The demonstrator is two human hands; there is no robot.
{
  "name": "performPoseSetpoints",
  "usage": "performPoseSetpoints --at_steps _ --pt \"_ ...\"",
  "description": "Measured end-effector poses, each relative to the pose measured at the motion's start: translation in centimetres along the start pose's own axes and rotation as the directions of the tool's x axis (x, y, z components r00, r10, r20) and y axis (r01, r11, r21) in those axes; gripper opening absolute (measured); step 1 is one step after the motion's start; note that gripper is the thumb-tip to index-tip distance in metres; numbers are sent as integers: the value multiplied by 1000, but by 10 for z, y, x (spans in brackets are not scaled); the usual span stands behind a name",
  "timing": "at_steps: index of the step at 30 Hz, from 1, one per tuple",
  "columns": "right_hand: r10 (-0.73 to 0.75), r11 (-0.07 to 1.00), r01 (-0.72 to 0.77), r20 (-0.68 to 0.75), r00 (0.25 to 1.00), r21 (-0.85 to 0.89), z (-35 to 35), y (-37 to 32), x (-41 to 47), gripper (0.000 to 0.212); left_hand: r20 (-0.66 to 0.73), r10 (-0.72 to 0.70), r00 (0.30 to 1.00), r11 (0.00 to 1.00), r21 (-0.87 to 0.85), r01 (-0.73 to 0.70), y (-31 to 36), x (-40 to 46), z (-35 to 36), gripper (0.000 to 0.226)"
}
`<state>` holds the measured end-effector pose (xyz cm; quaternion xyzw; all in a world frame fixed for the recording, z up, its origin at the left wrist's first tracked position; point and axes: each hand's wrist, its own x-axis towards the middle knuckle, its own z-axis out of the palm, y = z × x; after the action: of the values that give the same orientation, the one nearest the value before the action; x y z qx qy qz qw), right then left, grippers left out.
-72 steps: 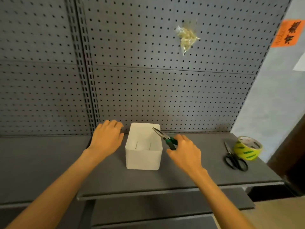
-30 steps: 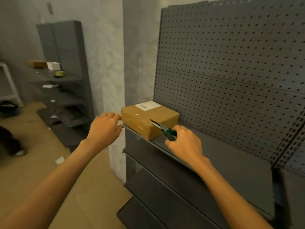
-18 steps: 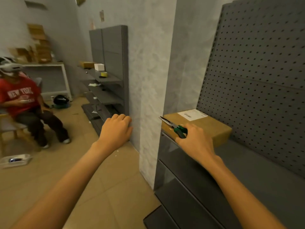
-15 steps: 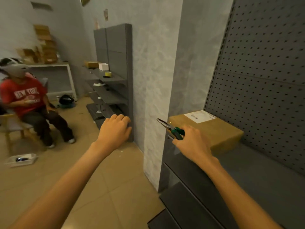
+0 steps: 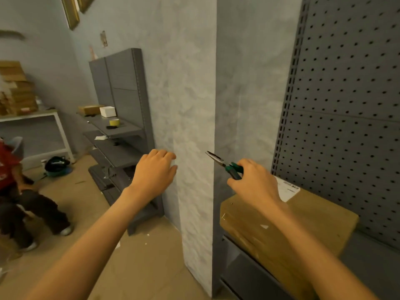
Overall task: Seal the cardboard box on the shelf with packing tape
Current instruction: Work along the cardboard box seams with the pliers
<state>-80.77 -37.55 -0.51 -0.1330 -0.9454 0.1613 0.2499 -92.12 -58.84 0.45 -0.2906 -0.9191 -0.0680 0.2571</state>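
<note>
Hands first: the right hand (image 5: 252,184) is curled round the green grips of a pair of needle-nose pliers (image 5: 225,164), their closed tip pointing up and left toward the pale pillar (image 5: 194,126), while the left hand (image 5: 154,171) floats in front of that pillar with loosely bent fingers and nothing in it. The cardboard box (image 5: 287,226) sits on the near grey shelf (image 5: 372,258) just below and behind the right wrist, against the pegboard (image 5: 346,105), its flaps down and a white label (image 5: 287,189) on top. No tape is within reach; a yellow tape roll (image 5: 114,122) lies on the far shelving unit (image 5: 121,126) across the room, with something dark just beside it that I cannot identify. As I read it, the step in hand is getting free to fetch tape, since pliers do nothing for sealing. Doing it well probably means setting the pliers flat on the shelf beside the box, not on its lid, then bringing the roll over with the empty left hand. A seated person (image 5: 13,191) is at the left edge, so the walk should pass well apart from their legs.
</note>
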Motion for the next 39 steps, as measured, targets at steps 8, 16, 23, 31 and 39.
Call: performPoseSetpoints --at_steps 8,16,23,31,39 --pt "88 987 -92 -36 996 -129 9 28 41 33 42 112 993 985 -137 -105 18 72 69 36" --pt "256 935 -256 -29 966 -244 6 55 50 24 51 383 922 893 -277 -356 69 146 124 33" --pt "471 800 -501 -172 865 -330 -2 42 32 32 -66 651 756 669 -421 -613 120 180 153 34" --pt "648 585 -732 -340 681 -350 14 -8 -18 28 -185 831 525 350 -559 -751 148 160 161 34" --pt "746 411 -807 -353 565 -424 45 -67 -63 23 -228 875 428 177 -671 -720 146 117 173 36"
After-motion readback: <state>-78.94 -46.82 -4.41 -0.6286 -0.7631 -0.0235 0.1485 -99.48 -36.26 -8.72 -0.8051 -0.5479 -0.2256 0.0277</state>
